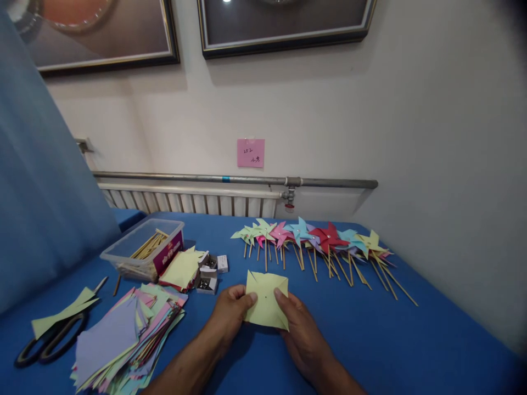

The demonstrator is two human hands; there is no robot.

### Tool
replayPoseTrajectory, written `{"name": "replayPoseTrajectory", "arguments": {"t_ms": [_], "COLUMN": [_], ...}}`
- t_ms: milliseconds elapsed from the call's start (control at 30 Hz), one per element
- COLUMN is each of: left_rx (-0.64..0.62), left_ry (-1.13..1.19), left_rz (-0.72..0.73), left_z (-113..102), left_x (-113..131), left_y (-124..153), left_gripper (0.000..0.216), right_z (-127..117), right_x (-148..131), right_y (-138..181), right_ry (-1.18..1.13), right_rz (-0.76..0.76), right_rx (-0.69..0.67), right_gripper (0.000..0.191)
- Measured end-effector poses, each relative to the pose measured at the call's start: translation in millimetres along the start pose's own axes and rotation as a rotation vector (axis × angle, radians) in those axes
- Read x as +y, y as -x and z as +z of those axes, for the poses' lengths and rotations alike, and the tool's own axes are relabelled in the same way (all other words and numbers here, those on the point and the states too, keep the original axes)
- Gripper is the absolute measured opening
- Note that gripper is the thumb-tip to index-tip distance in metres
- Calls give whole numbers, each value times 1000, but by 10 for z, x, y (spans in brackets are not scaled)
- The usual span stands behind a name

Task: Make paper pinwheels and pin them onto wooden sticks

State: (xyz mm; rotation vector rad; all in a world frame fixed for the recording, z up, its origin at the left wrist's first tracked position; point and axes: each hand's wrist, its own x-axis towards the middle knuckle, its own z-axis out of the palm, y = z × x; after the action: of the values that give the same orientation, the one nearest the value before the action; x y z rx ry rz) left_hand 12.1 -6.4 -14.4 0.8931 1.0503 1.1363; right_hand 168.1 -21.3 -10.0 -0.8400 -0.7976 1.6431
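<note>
left hand (229,312) and right hand (302,326) hold 1 yellow paper square (266,310), seemingly corner-slit.

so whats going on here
A person's left hand and right hand hold a square of yellowish paper above a blue surface, thumbs on top. A dark dot marks the paper's middle. Pinwheels lie beyond. To the left are stacked coloured sheets, scissors and a tub of sticks.

Head-worn view, facing forward and down, near the blue table (395,348), wall (321,115) beyond
</note>
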Motion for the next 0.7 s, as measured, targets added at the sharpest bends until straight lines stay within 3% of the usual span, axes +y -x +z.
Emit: {"name": "replayPoseTrajectory", "arguments": {"t_ms": [200, 400, 700], "left_rx": [39, 201, 222], "left_ry": [-25, -137, -217], "left_rz": [32, 233, 267], "left_z": [2, -13, -51], "left_x": [16, 66, 42], "left_y": [-20, -17, -30], "left_gripper": [50, 30, 29], "right_z": [-3, -29, -49], "right_x": [21, 67, 79], "right_y": [-12, -32, -36], "right_ry": [4, 37, 65], "right_rz": [14, -11, -16], "right_rx": [0, -12, -39], "right_gripper": [61, 60, 70]}}
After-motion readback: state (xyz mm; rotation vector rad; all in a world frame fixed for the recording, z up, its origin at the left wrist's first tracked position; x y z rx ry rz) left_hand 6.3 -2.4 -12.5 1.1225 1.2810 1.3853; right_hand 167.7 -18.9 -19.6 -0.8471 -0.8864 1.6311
